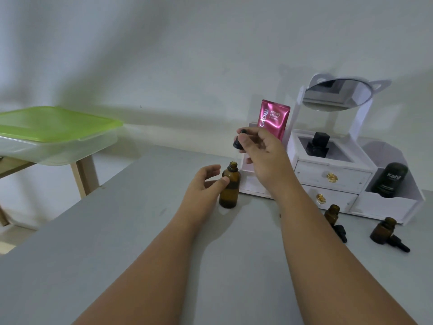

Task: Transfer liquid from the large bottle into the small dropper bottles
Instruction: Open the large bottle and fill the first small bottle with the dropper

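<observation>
A large amber bottle (230,186) stands upright and uncapped on the grey table (117,231). My left hand (206,184) is beside it, thumb touching its shoulder, fingers loosely curved and not closed around it. My right hand (260,151) is raised above and behind the bottle and pinches a black dropper cap (239,139) by its bulb. Two small amber dropper bottles (332,213) (384,231) stand uncapped at the right, each with a black dropper (341,233) (401,243) lying beside it.
A white organiser (332,177) with drawers and a tilted mirror (337,95) stands behind the bottles, holding a pink tube (274,118), a black bottle (317,144) and a dark Kahf bottle (390,180). A green-lidded box (56,130) sits on a wooden stand at left.
</observation>
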